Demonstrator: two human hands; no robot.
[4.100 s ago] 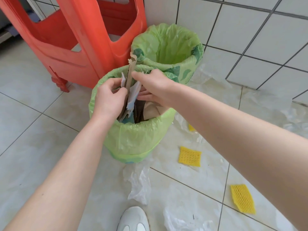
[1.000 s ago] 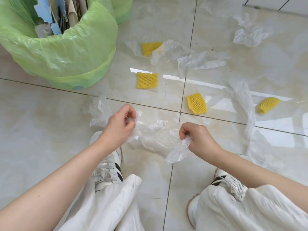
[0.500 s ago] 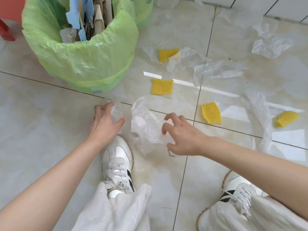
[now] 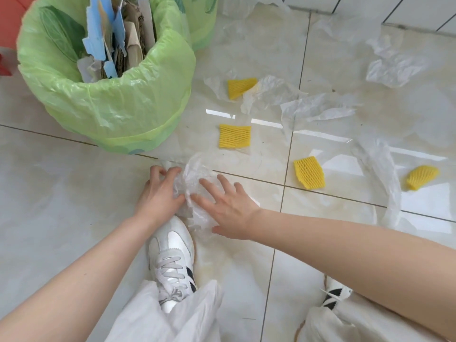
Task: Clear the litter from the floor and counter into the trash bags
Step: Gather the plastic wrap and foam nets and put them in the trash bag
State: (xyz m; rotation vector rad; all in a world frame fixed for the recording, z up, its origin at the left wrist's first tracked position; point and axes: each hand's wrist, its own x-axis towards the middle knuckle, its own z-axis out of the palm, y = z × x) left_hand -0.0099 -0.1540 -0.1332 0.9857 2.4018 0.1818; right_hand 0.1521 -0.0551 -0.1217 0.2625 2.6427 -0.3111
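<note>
Because the crumpled clear plastic film (image 4: 197,183) is thin, almost weightless and springy, it is judged likely to slip out and unfold again unless it is bunched tight; it is best taken at its gathered middle, where the folds are thickest, rather than by a loose edge. It lies on the tiled floor (image 4: 61,206), just in front of the toe of a white shoe (image 4: 172,245) and near the base of the nearer bin. It is flanked by both hands: the left hand (image 4: 159,193) is curled against its left side, with the fingertips touching the film, though a true pinch cannot be confirmed; the right hand (image 4: 229,206) is laid flat on its right side, fingers spread and straight, pressing it down.

The nearer green trash bag (image 4: 111,99), fitted over a round bin, is packed with upright cardboard strips and blue paper scraps (image 4: 98,38), so little room is left at the top. A second green bag (image 4: 202,23) is seen behind it, its contents hidden.

More film is scattered toward the wall, among it a larger sheet (image 4: 318,109), and four yellow foam nets are seen, the closest (image 4: 235,136) just beyond the hands; these are soft and light too.
</note>
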